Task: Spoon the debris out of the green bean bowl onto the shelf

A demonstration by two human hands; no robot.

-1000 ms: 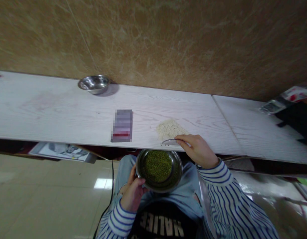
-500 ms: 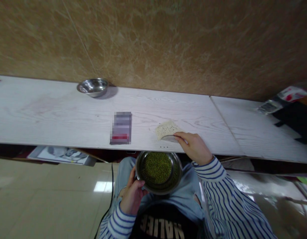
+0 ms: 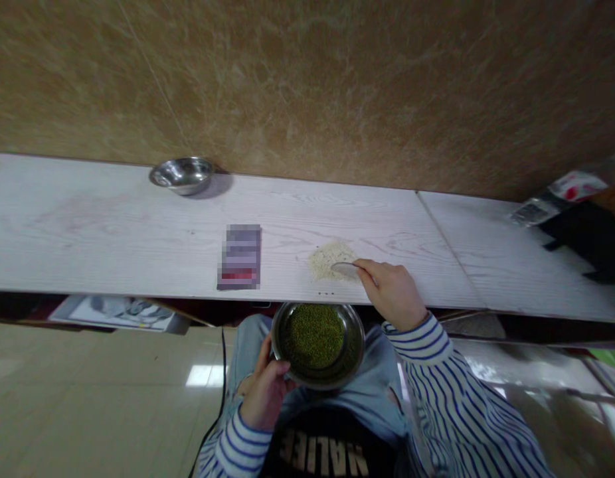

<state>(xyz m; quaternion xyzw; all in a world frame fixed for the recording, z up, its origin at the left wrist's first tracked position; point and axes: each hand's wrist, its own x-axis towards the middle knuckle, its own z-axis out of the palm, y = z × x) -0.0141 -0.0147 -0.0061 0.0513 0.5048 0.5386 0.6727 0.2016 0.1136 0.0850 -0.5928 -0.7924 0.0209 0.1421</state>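
Observation:
My left hand (image 3: pixel 268 390) grips the left rim of a metal bowl (image 3: pixel 357 355) resting on my lap, thumb over the edge. Green mung beans (image 3: pixel 315 335) lie inside it. My right hand (image 3: pixel 390 289), closed in a pinch, holds a thin pale piece with a curved edge (image 3: pixel 345 269); its exact kind is unclear. This piece is at the right part of a flat heap of whitish grains like rice (image 3: pixel 323 261), with dark specks among them, on the white table. A few small dark bits (image 3: pixel 326 293) sit in a row near the table's front edge.
A second metal bowl (image 3: pixel 182 176) stands at the back left against the brown marbled wall (image 3: pixel 307 86). Left of the grains lies a phone-shaped flat thing (image 3: pixel 240 257), its face blurred out. Black items and a plastic packet (image 3: pixel 536 211) occupy the table's right end.
My right hand has shifted the thin piece slightly up and right over the grain heap, showing more grains at its left. My left hand keeps its hold on the bowl. The view has shifted slightly.

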